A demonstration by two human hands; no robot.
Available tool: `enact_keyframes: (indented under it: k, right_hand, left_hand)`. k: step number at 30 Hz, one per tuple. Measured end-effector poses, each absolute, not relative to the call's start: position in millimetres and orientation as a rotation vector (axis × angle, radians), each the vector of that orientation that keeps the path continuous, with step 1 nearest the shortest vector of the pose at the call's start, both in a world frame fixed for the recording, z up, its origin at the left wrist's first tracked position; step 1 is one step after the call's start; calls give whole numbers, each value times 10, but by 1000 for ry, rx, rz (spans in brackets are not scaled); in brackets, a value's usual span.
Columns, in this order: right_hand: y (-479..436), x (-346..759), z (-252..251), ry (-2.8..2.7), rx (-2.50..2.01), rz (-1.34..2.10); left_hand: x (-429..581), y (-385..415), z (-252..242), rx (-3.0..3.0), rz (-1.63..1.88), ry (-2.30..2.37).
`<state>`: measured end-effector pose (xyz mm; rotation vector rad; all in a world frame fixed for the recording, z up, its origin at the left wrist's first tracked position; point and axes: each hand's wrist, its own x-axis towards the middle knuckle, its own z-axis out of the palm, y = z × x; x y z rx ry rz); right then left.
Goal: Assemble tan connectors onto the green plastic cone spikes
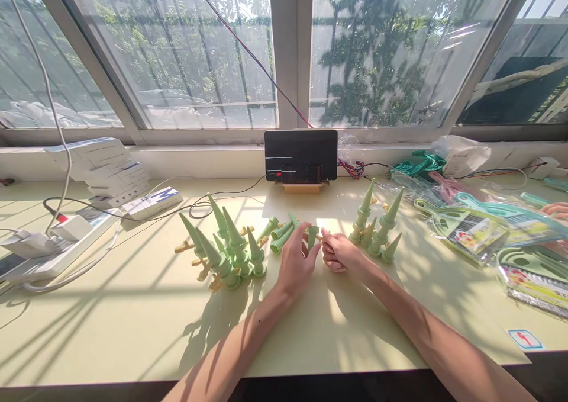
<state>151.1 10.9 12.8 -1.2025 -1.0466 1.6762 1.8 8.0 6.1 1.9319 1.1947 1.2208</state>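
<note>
My left hand (296, 260) is closed around a short green plastic piece (313, 235), gripped upright between thumb and fingers. Right beside it, my right hand (339, 251) is closed in a pinch at a small yellowish part (319, 238) against the green piece; the fingers hide most of it. Several loose green tubes and cones (281, 236) lie just beyond my left hand. To the left stands a cluster of green cone-topped pieces (235, 242) with yellow side pegs. A smaller group of similar cones (381, 227) is to the right of my right hand.
A black tablet (300, 144) and a phone (302, 174) lean on a stand by the window. White boxes (110, 165) and a power strip (66, 254) with cables are at left. Bagged brush-and-dustpan sets (474, 230) lie at right, where another person's fingers (557, 211) show.
</note>
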Motion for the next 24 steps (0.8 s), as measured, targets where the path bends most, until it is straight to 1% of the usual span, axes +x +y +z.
enact_keyframes:
  k: [24]
  right_hand:
    - [72,1585,219,-816,-1102,1908]
  left_hand:
    - [15,90,18,2088,1274,1184]
